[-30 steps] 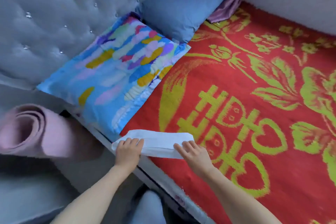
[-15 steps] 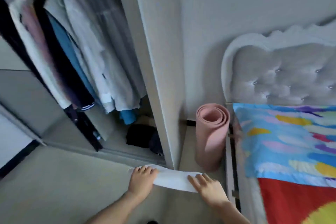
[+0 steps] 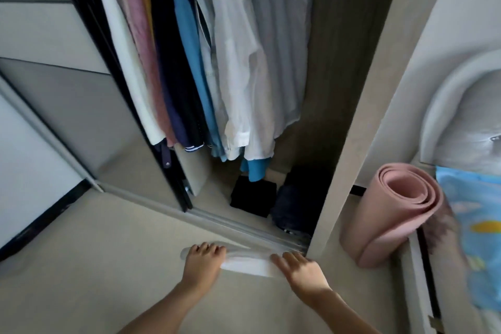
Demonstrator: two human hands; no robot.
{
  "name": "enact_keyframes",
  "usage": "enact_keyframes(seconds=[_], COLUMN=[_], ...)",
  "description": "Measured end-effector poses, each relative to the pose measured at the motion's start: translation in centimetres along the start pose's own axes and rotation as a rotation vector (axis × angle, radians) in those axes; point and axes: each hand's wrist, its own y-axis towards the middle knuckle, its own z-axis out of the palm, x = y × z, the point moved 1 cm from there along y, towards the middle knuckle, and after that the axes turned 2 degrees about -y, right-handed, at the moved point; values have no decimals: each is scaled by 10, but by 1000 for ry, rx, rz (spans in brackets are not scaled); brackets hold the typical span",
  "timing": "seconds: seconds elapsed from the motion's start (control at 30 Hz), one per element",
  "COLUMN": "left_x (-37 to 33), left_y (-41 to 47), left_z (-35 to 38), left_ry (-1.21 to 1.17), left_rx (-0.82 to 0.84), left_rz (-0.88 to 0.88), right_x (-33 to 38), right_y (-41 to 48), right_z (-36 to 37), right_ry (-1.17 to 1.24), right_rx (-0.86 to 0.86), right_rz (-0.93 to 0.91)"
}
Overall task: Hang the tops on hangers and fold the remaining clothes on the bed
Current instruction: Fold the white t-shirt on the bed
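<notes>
A folded white cloth [image 3: 248, 264] is carried flat between both hands, low in front of the open wardrobe. My left hand [image 3: 203, 260] holds its left end with fingers curled over the top. My right hand [image 3: 299, 268] holds its right end, fingers lying over the edge. Several tops [image 3: 206, 57] hang on the rail inside the wardrobe: white, pink, navy, blue and sheer white ones. Dark folded clothes [image 3: 253, 198] lie on the wardrobe floor.
A wardrobe side panel [image 3: 352, 144] stands just right of my hands. A rolled pink mat [image 3: 393, 211] leans between it and the bed. The colourful pillow [image 3: 471, 225] and padded headboard [image 3: 461, 122] show at the right edge. The sliding door [image 3: 54, 89] is at left.
The view has swung from the red bedspread to the open wardrobe. Both hands have lifted the folded white cloth off the bed and carried it towards the wardrobe.
</notes>
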Motion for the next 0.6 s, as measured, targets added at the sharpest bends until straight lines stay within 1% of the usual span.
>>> enact_keyframes(seconds=[0.03,0.1,0.23,0.37,0.47,0.6], left_x=[10,30,51,67,77,95], left_y=[4,16,42,77,108,176], left_z=[6,15,37,71,98,149], left_ry=[-20,-56,-70,-88,-59,-9], left_rx=[-8,-26,-1,44,54,44], left_rz=[3,11,74,97,123,170], right_x=[7,16,15,3,-15,-50], right_y=[7,25,56,88,115,168], right_z=[0,13,31,58,90,147], right_ry=[25,10,46,65,143,129], right_rx=[36,53,118,188,307,287], right_rz=[17,27,74,83,90,117])
